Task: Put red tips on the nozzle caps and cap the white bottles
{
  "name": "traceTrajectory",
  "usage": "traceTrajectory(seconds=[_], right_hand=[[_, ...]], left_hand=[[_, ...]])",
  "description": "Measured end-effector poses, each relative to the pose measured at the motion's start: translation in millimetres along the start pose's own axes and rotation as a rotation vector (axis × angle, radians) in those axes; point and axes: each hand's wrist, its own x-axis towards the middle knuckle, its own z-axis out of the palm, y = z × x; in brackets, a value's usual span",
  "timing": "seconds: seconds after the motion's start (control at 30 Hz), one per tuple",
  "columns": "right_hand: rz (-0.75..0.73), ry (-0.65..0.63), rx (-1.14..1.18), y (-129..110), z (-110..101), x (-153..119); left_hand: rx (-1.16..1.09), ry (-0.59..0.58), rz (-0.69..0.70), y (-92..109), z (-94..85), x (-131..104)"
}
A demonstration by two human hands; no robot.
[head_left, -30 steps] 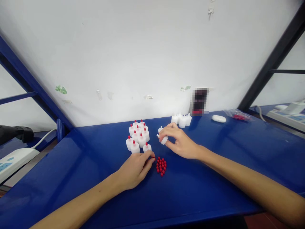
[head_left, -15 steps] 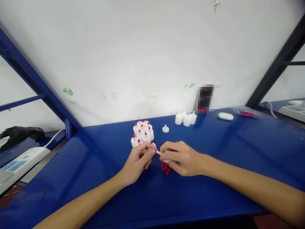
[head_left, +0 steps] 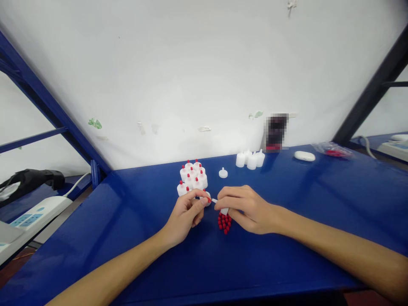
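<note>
- Head view: the right hand (head_left: 247, 209) hides most of its bottle (head_left: 225, 211); the left hand (head_left: 186, 214) covers some capped bottles (head_left: 202, 180); both forearms are cut off.
- Left grip: pinched on a red cap (head_left: 209, 199).
- Right grip: closed round the bottle, nozzle towards the cap — contact unclear — beside loose caps (head_left: 225, 222) on the counter (head_left: 270, 263).
</note>
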Motion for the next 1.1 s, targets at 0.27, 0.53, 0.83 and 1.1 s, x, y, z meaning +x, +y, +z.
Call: traceTrajectory(seconds=[0.27,0.53,0.83,1.1], right_hand=[[-0.087,0.099,-0.122,1.2,11.9,-2.2],[-0.128,0.194,-0.139,-4.8,16.1,-1.1],[-0.100,0.201,-0.248,-1.6,15.5,-1.3],[-0.123,0.177,-0.185,-1.5,18.1,-0.8]], left_hand=[[0.016,-0.059,-0.037,-1.2,-0.8,-0.8],[-0.062,-0.046,-0.047,-0.5,-1.0,0.8],[-0.018,-0.064,-0.033,-0.6,-1.5,0.0],[-0.012,-0.052,-0.023,-2.1,-0.6,0.8]])
